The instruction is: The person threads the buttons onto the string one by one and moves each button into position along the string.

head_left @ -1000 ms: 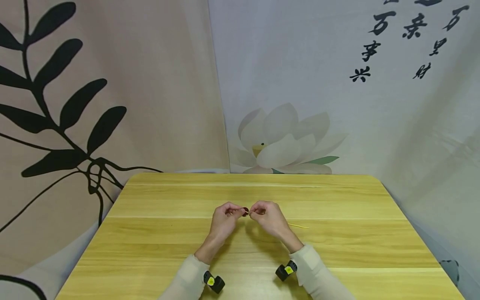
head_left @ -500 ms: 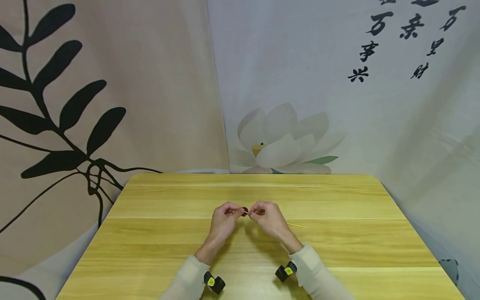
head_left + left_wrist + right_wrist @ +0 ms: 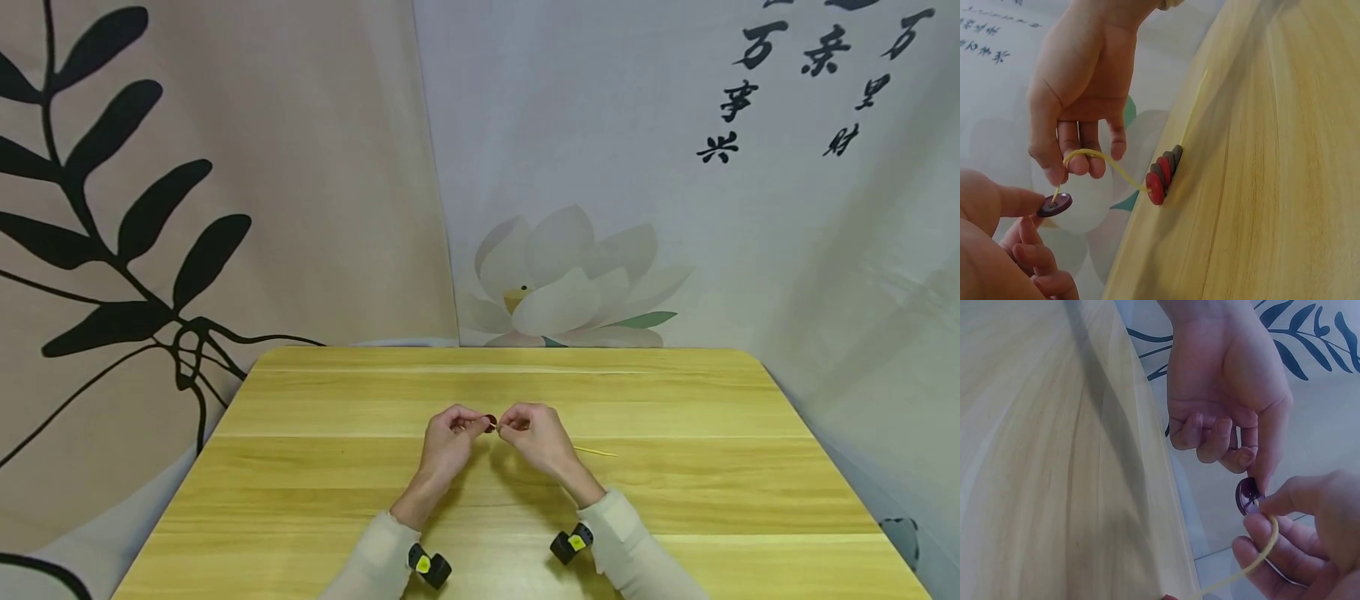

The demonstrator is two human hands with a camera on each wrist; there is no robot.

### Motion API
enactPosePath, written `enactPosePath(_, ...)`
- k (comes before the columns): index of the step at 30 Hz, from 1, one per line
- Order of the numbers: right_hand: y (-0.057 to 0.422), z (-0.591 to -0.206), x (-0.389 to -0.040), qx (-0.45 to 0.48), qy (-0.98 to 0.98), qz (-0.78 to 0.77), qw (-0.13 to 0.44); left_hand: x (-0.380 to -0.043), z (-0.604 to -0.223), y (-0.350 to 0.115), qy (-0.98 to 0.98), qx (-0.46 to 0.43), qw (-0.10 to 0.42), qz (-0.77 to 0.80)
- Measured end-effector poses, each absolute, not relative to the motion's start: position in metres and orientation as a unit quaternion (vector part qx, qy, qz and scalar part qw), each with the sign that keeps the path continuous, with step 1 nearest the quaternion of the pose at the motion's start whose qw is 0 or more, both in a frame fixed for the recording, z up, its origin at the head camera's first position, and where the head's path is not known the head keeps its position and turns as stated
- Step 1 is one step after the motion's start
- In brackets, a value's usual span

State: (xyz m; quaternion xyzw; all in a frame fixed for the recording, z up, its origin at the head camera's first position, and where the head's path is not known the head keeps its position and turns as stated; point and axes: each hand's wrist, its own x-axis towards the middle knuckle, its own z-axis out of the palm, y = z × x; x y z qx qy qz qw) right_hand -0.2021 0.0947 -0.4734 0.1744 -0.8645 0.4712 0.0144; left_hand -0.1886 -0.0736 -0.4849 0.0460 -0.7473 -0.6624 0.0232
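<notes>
Between thumb and fingers my left hand (image 3: 447, 442) pinches a dark purple button (image 3: 1055, 205) by its edge. My right hand (image 3: 538, 435) pinches a thin yellow cord (image 3: 1124, 173) close to the button's holes. In the left wrist view the cord's end meets the button's face; whether it passes through a hole cannot be told. From the right fingers the cord loops over to a row of threaded red and grey-brown buttons (image 3: 1164, 170) on the table. In the right wrist view, the purple button (image 3: 1247, 496) stands tilted between both hands' fingertips.
The wooden table (image 3: 337, 500) lies under both hands. The cord's loose tail (image 3: 597, 452) stretches across it, right of the right wrist. Small black cameras (image 3: 430, 567) are worn on both wrists. A printed curtain (image 3: 337, 167) hangs behind the table's far edge.
Both hands hold almost the same pose throughout. The purple button shifts only very slightly between the fingertips.
</notes>
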Motion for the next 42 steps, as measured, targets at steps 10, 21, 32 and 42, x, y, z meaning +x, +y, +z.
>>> enactPosePath(10,0.0926,-0.4736,-0.2028,0.175,-0.862,0.474,0.025,-0.189,-0.4853,-0.0731,-0.743,0.047,0.019,-0.667)
enactPosePath(21,0.0923,-0.4742,-0.2007,0.178,-0.864,0.471,0.022,-0.1894,-0.4888,-0.0739,-0.735,0.05,0.03,-0.676)
enactPosePath(32,0.0925,-0.4732,-0.1981,0.185,-0.863,0.469,0.016,-0.1889,-0.4892,-0.0756,-0.735,0.054,0.031,-0.675)
enactPosePath(42,0.0912,-0.4754,-0.1999,0.185,-0.866,0.464,0.018,-0.1892,-0.4902,-0.0746,-0.733,0.053,0.029,-0.678)
